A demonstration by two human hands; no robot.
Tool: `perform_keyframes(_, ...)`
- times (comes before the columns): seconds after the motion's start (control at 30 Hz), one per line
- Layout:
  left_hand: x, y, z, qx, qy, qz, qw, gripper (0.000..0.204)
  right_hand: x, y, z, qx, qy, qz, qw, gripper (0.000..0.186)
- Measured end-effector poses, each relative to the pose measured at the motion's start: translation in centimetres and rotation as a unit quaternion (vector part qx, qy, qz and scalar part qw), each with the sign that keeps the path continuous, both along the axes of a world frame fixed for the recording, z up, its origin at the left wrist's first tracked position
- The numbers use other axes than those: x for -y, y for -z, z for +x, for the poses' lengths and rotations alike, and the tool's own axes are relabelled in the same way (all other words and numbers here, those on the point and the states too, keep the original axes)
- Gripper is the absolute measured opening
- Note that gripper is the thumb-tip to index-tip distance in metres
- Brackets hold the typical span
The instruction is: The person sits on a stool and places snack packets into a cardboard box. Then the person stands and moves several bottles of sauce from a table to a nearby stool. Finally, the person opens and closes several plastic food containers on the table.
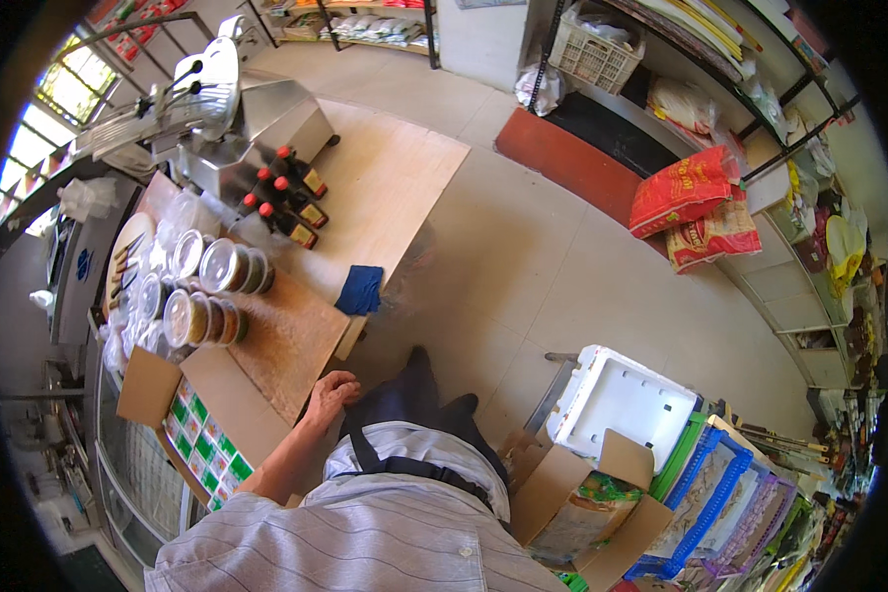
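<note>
Cardboard box (235, 400): open at near left, beside the left forearm and the near end of the tabletop, flaps folded out; green-and-white packs (203, 440) sit inside it in rows.
Left hand (333, 393): just right of the box, by the near corner of the tabletop (405, 178); its fingers are bent, but whether they are apart or together, or touch the edge, cannot be told.
Right hand: out of view.
Blue cloth (361, 290): on the tabletop's right edge, farther off than the left hand.
Lidded tubs (202, 321): clear, grouped on the tabletop's left side.
Dark bottles (301, 205): red-capped, standing close together beyond the tubs.
Metal slicer (210, 94): at far left, beyond the bottles.
White tray (622, 400): on the right, beyond a second open box (567, 498).
Blue crate (701, 513): right of that second box.
Red sacks (686, 192): two, overlapping, at far right.
</note>
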State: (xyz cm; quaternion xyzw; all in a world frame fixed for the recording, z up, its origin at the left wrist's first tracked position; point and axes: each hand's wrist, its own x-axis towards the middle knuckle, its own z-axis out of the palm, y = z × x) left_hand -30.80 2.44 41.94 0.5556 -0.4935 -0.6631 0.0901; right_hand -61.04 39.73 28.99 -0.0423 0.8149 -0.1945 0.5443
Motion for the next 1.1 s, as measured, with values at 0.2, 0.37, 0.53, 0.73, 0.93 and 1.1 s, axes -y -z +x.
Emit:
perform_keyframes(0.2,6.4,2.3,-3.9,0.003,-0.015,0.019,1.000,0.035,5.3,0.7,-3.7,0.005,-0.008,0.020,1.000,0.025)
perform_keyframes(0.37,13.1,1.8,-7.0,0.004,-0.066,0.024,0.997,0.034,12.7,0.4,-8.0,-0.010,-0.039,0.030,0.999,0.024)
perform_keyframes(0.53,19.1,0.5,-8.0,0.003,-0.111,0.024,0.994,0.032,20.5,-0.5,-12.2,-0.033,-0.086,0.026,0.995,0.024)
perform_keyframes(0.73,21.9,0.2,-8.3,-0.007,-0.186,0.009,0.982,0.031,27.6,-1.1,-16.0,-0.056,-0.167,0.024,0.984,0.024)
perform_keyframes(0.93,20.8,0.2,-10.5,0.030,-0.264,0.034,0.963,0.035,31.0,-0.1,-19.2,-0.055,-0.272,0.041,0.960,0.024)
perform_keyframes(1.1,20.0,1.3,-12.8,0.067,-0.314,0.029,0.947,0.035,32.7,0.5,-23.2,-0.048,-0.384,0.047,0.921,0.024)
